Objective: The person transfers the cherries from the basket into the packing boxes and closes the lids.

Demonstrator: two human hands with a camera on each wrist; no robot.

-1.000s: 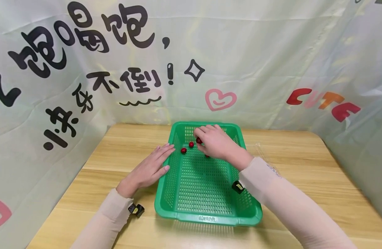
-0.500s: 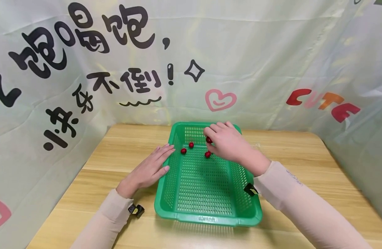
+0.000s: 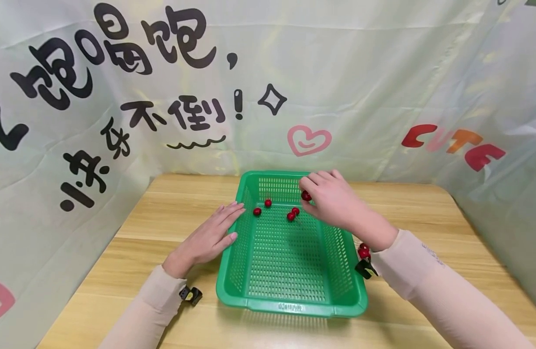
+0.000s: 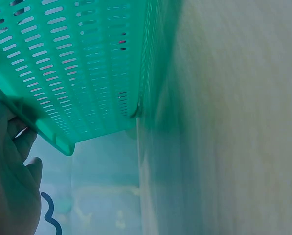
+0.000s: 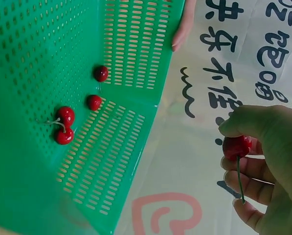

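My right hand point(image 3: 333, 201) pinches a dark red cherry point(image 5: 236, 147) between thumb and fingers; its green stem hangs down in the right wrist view. That hand is above the far right part of a green plastic basket point(image 3: 289, 306). Inside the basket are several cherries: one point(image 3: 268, 203) near the far wall, one point(image 3: 257, 212) by the left wall, and a touching pair point(image 5: 65, 125) with stems. My left hand point(image 3: 208, 237) rests with straight fingers against the basket's left rim, and in the left wrist view its fingers point(image 4: 26, 142) touch that rim.
More cherries point(image 3: 364, 250) lie on the wooden table point(image 3: 429, 218) just right of the basket, partly hidden by the right wrist's black camera point(image 3: 366, 268). A printed cloth point(image 3: 359, 97) hangs behind the table and along its sides.
My right hand has moved right across the basket with the cherry held. The pair of cherries and those on the table have come into sight. The left hand stays put.
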